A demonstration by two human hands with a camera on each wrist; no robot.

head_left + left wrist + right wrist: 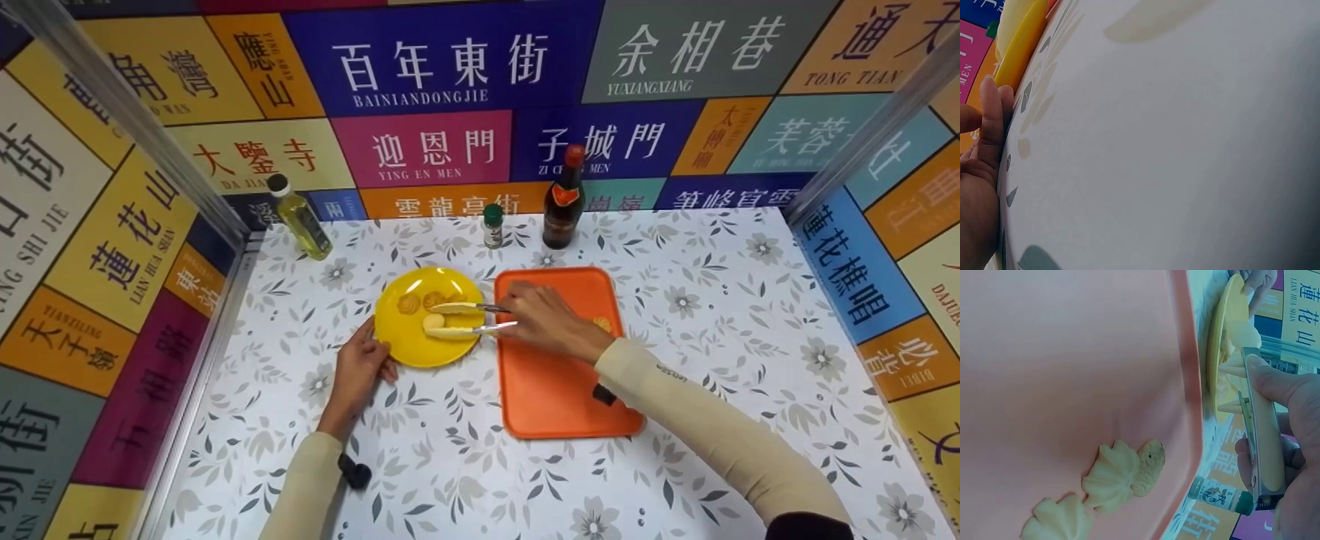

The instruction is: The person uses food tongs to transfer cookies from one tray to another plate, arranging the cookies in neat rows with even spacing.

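The right hand [544,315] is curled round the tongs [461,331], whose arms stand partly spread over the yellow plate [405,346]. A small round cookie [433,322] sits between their tips, nearer the closer arm (whether it is pinched, I cannot tell). The left hand [360,364] touches the rim with loose fingers; ridged cookies [409,303] lie just beyond the tips.
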